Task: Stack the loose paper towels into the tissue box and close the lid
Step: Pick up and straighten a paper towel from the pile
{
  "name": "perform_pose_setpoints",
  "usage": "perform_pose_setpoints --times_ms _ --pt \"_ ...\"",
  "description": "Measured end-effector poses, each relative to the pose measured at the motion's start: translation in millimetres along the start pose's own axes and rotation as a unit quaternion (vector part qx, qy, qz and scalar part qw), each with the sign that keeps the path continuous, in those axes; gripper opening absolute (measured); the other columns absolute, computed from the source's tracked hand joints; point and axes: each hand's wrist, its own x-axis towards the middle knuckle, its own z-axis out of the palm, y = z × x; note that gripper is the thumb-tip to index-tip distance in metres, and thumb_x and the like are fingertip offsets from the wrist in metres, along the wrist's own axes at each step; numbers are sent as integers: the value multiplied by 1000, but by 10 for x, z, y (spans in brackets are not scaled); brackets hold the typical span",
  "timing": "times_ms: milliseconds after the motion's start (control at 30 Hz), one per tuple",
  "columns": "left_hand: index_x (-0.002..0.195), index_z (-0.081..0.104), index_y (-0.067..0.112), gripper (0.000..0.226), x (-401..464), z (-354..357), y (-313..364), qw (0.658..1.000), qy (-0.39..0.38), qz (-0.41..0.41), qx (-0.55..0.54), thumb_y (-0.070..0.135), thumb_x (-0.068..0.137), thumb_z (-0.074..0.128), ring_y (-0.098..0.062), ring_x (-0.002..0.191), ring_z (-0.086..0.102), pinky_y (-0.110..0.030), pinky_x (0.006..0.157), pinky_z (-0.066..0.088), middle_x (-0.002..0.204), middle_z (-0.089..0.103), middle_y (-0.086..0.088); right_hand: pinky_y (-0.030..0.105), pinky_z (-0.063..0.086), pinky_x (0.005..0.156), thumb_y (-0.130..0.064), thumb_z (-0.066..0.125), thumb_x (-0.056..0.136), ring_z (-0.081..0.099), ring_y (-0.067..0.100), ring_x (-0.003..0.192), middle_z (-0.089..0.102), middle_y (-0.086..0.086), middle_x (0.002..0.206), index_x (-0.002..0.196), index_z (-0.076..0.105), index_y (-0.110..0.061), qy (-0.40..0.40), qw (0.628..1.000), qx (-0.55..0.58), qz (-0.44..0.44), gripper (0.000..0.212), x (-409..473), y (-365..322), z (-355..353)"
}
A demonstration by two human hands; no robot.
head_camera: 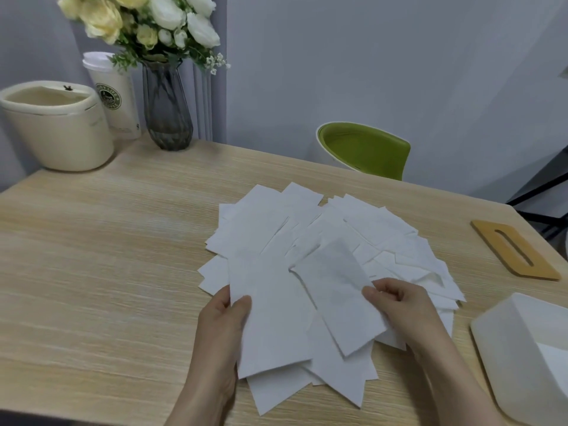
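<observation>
Grey walls close off the far side of the wooden desk, and across its middle the loose paper towels lie fanned out in an untidy overlap, corners pointing every way — which is why I am working them sheet by sheet and not scooping the lot. My left hand pinches the near-left edge of a long folded sheet, thumb on top and the other fingers underneath, so it stays flat while I line it up. My right hand grips the side of another sheet, lifted slightly over the pile and angled toward the first, as I judge it, to square the two together before anything goes in. The tissue box stands open at my right, just beside the pile, so each gathered bundle has a short trip; something white shows inside it, though I cannot tell how much. Its wooden lid with the slot lies flat further back on the right, well apart from the box, out of the way until the end. Off at the far left stand a cream bin, a paper cup and a vase of flowers, clear of the work.
</observation>
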Motion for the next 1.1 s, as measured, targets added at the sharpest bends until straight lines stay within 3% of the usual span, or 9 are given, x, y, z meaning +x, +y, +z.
perform_pose_setpoints --times_ms 100,200,300,400,533,733,867,1033,1100 --pt "86 76 21 35 23 -3 -24 1000 10 -1 -1 -1 92 49 -23 76 70 -39 74 50 90 76 -9 22 38 50 -19 68 87 57 11 56 68 7 64 73 71 -17 -2 995 95 24 14 -99 -91 90" --pt "98 71 15 26 46 5 -41 1000 21 -3 -12 1 94 50 -21 77 71 -37 73 51 91 76 -7 17 30 45 -18 66 88 51 10 49 64 2 58 76 68 -16 -42 990 127 51 13 -213 -160 314" --pt "100 70 15 24 54 23 -48 999 31 -7 -30 7 98 47 -18 77 72 -38 76 52 90 77 -5 11 33 39 -13 64 88 53 3 43 64 -1 55 81 66 -11 -80 985 146 53 8 -330 -188 567" --pt "96 70 16 25 52 27 -44 999 41 -18 -31 14 101 46 -18 76 71 -36 75 51 87 77 -4 10 34 42 -13 66 87 54 4 47 65 3 58 79 67 -10 -77 984 155 44 9 -395 -166 740" --pt "94 69 12 28 43 21 -56 998 46 -25 -24 23 101 44 -22 81 69 -36 73 49 91 75 -8 23 42 58 -16 67 87 63 12 58 71 11 66 85 68 -12 -76 985 150 34 5 -420 -161 837" --pt "93 69 16 29 29 28 -46 998 51 -12 -19 26 102 43 -11 71 70 -30 64 49 85 75 -1 24 41 57 -20 66 86 61 11 57 69 12 62 85 67 -16 -60 990 128 25 4 -467 -143 914" --pt "97 69 18 24 47 21 -49 999 34 -9 -17 19 101 46 -15 73 72 -28 60 50 86 76 -1 17 41 50 -20 65 87 60 8 54 68 5 58 85 66 -17 -64 991 119 11 4 -494 -154 941" --pt "94 71 19 25 77 -46 -21 998 51 3 -24 11 100 48 -16 75 73 -33 66 50 88 77 -2 28 39 59 -22 67 86 52 8 50 58 -5 48 79 67 -19 -35 995 89 -28 7 -408 -150 910" --pt "91 71 20 27 95 -109 18 997 63 11 -31 10 99 48 -13 74 72 -33 67 50 87 77 1 29 42 63 -21 66 86 57 7 57 64 -6 57 79 68 -22 8 996 62 -64 7 -304 -160 847"
